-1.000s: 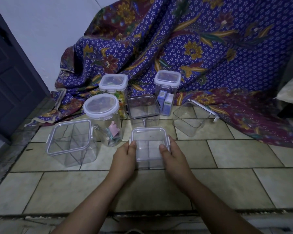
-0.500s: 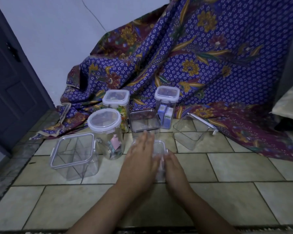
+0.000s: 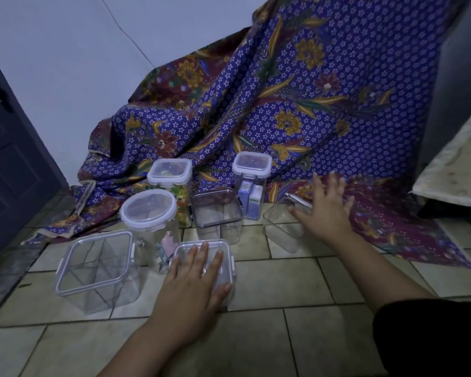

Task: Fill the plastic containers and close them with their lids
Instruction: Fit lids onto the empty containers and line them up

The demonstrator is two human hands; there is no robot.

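Observation:
My left hand [image 3: 195, 278] lies flat, fingers spread, on the lid of a small clear square container [image 3: 223, 250] on the tiled floor. My right hand [image 3: 325, 210] is stretched out with fingers apart over a tilted clear container [image 3: 282, 232] whose loose lid [image 3: 301, 204] leans on its rim; whether the hand touches it I cannot tell. Behind stand a round lidded jar [image 3: 148, 210], a square lidded jar with colourful contents [image 3: 170, 172], a tall lidded jar with small boxes [image 3: 252, 164] and a dark-rimmed container [image 3: 216, 210]. A large lidded container [image 3: 95, 268] stands at the left.
A purple patterned cloth [image 3: 297, 104] drapes from the wall down onto the floor behind the containers. A dark door [image 3: 11, 159] is at the left, a pale cushion or mattress edge [image 3: 452, 170] at the right. Bare tiles [image 3: 283, 336] lie in front.
Both hands held the small container's sides a second ago. The left hand has moved on top of its lid, and the right hand has reached away to the tilted container at the right.

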